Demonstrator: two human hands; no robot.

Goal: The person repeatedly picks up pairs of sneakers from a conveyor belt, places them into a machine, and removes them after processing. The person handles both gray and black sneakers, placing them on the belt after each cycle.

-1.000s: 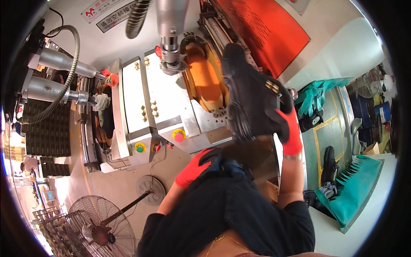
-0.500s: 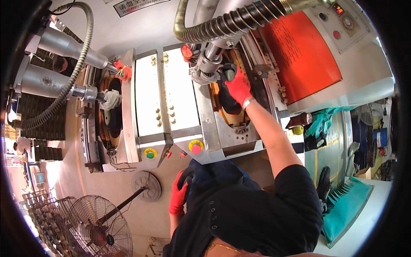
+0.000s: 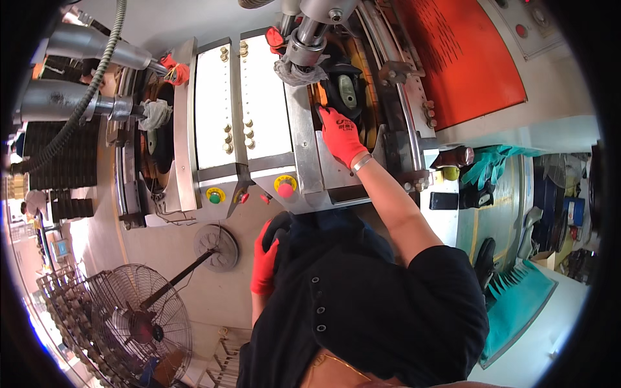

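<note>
Your right hand [image 3: 341, 137] is stretched out into the press bay, red glove flat, fingers extended and resting at the lower edge of the black shoe [image 3: 343, 90] seated in there. It isn't wrapped around anything; it looks like a push or a steadying touch, not a grip.

Watch the steel ram [image 3: 309, 35] right above, with its rag-wrapped collar hanging over the shoe. If that comes down while your fingertips are in the bay, they're in the pinch line. The red-capped button [image 3: 285, 186] and the green button [image 3: 214, 195] sit on the front panel close to your body, so a lean or a brush of clothing could be the cause. My read: the glove cuff could also snag on the metal frame edge beside your wrist.

Your left hand [image 3: 264, 257] is down by your waist, curled around the edge of something dark; whether that's clothing or a separate item, I can't tell.

The shoe itself: black, glossy in patches, lying lengthwise in the orange-lined cavity, with a pale grey patch showing on top. It sits snug between the bay walls, partly hidden under the ram's collar.
</note>
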